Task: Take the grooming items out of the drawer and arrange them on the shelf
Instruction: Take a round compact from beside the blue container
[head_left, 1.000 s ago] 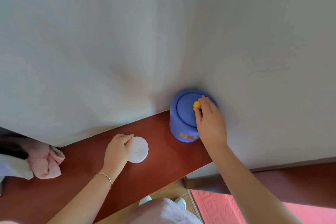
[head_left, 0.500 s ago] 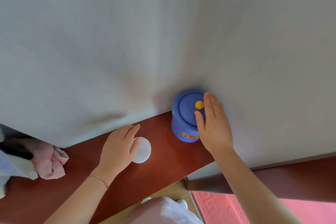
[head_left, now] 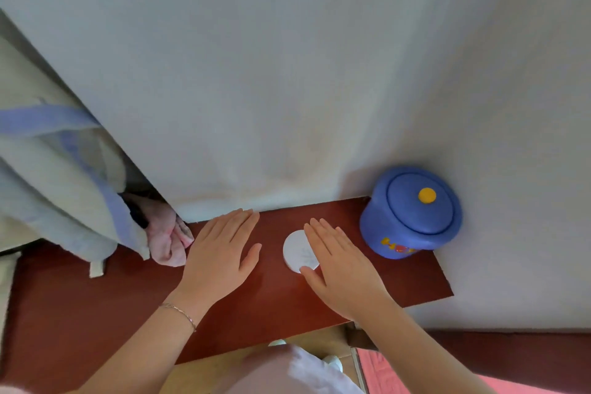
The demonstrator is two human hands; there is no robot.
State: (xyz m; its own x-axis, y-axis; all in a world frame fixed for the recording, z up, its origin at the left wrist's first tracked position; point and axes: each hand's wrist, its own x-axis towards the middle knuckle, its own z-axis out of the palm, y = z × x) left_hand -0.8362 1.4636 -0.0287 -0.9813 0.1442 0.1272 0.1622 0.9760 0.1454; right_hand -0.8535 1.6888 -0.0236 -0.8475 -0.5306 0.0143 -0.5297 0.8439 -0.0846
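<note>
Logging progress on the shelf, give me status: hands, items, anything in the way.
Left hand open, flat, holding nothing. Right hand open, partly over white round case. Blue jar upright on shelf at wall. Pink cloth lies left.

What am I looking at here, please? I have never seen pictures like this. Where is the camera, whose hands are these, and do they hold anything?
There is no machine. A person wears one wide-angle camera on the head, and it looks forward and down, so you see that person's own two arms reaching away from you.

The surface is a reddish-brown wooden shelf against a pale wall. On it, at the right, stands a blue jar with a lid and a yellow knob. In the middle lies a flat white round disc. At the left is a crumpled pink cloth, beside a hanging pale fabric with blue bands.

The left hand is flat with straight fingers over bare wood. The right hand is also flat, and partly covers the disc. Neither hand holds anything.
</note>
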